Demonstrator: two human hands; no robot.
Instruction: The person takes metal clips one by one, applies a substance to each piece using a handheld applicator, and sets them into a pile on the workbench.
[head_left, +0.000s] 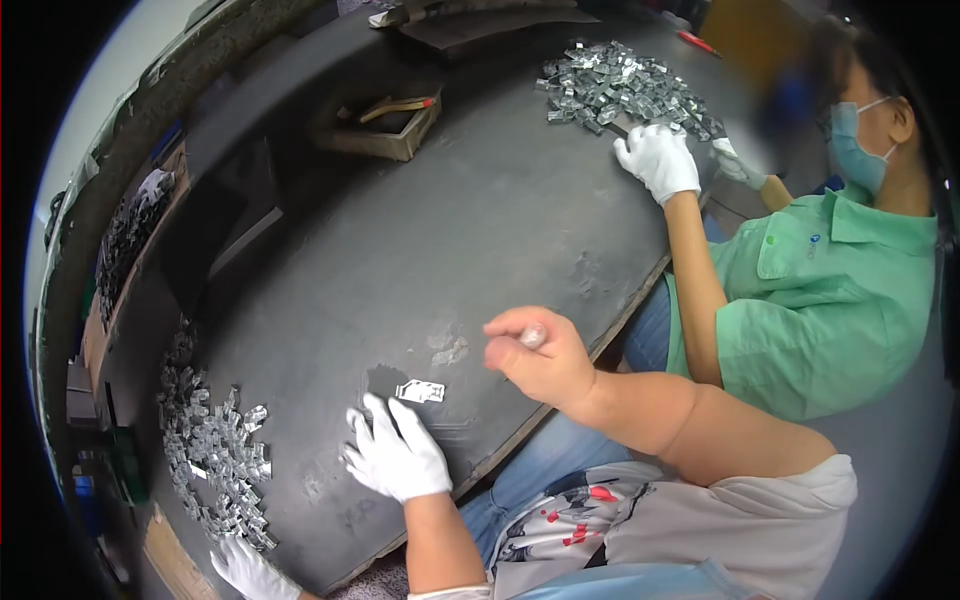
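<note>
My left hand point(397, 452), in a white glove, rests on the dark table with its fingers spread. Just beyond its fingertips lies a small, flat, shiny metal part point(421, 391) with notched edges; whether the fingertips touch it I cannot tell. My right hand point(545, 360) is bare and raised near the table's front edge, to the right of the part. Its fingers are curled closed around something with a pale, rounded end point(533, 336); the rest is hidden in the hand, so its kind does not show.
Small metal parts form heaps at left point(215, 460) and far right point(625, 85). A co-worker's gloved hand point(660, 165) is at the far heap; another person's gloved hand point(250, 570) shows at lower left. A shallow box point(405, 145) holds a red-tipped tool. A red object point(698, 43) lies farther back.
</note>
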